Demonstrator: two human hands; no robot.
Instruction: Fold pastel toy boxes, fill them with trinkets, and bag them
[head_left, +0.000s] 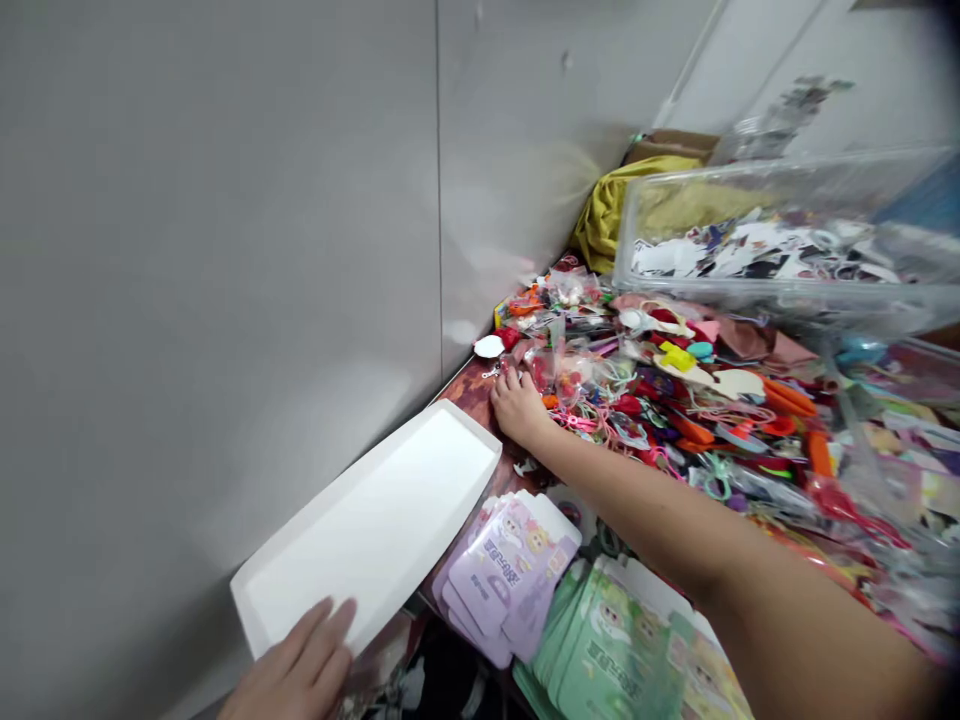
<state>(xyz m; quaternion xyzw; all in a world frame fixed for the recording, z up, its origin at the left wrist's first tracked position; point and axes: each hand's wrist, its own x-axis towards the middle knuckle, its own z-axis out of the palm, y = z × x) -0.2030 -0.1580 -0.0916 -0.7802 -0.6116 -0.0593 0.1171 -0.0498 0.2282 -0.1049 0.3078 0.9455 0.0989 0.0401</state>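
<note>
A long white open tray (375, 510) lies slanted against the grey wall. At its near end rests my left hand (300, 670), fingers stretched over the rim and inner edge, with the thumb out of sight. Beyond the tray's far end, my right hand (519, 405) reaches to the edge of a heap of small colourful trinkets (660, 400). Its fingers are bent down at small red, bagged items; what they hold, if anything, is hidden. A white oval piece (489, 346) lies just past these fingers.
Purple printed cards (510, 570) and green printed cards (607, 640) are stacked below my right forearm. A clear plastic bin (765, 290) of cut pieces stands behind the heap, beside a yellow cloth bag (600, 225). The grey wall (225, 250) bounds the left side.
</note>
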